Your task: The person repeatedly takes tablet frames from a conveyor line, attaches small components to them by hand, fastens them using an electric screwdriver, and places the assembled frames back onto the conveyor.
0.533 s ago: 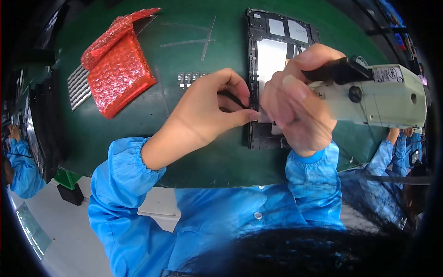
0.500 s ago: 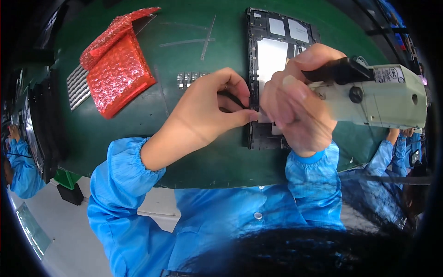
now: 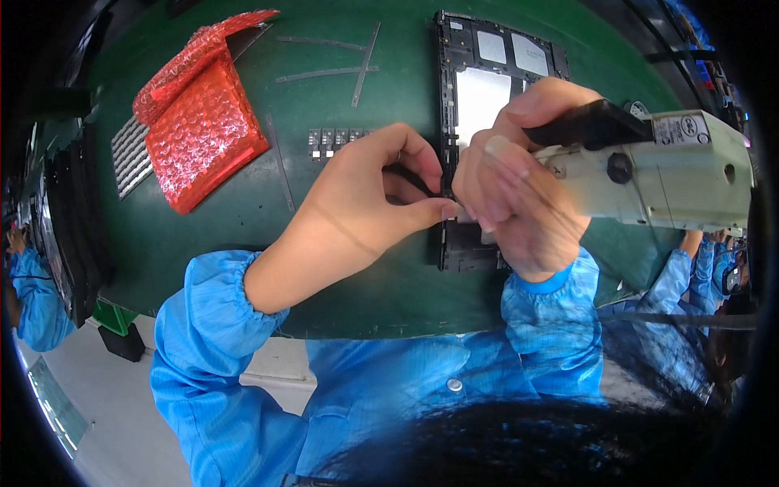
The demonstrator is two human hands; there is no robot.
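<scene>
A black tablet-like device frame [image 3: 485,89] with silvery plates lies on the green table. My left hand [image 3: 357,191] is bent at its left edge, thumb tip and forefinger against the rim. Between these fingers a narrow dark piece shows, too shaded to name. Over the frame's lower right part, my right hand [image 3: 527,183] is closed round the front end of a pale green electric screwdriver [image 3: 657,183] with a black lever [image 3: 588,126]. Blur smears these fingers, and they hide the tool's tip. Several small dark-and-white parts [image 3: 328,142] sit in a row beyond my left hand.
Red bubble wrap [image 3: 207,134] lies at the far left, partly over a tray of small parts [image 3: 131,162]. Thin grey strips [image 3: 324,73] are scattered mid-table, one more strip [image 3: 280,162] nearer. A blue sleeve [image 3: 672,272] of another person shows at the right edge.
The whole view has shifted slightly, with the bubble wrap a little further left. Both hands keep their places at the frame. My right fingers have moved slightly.
</scene>
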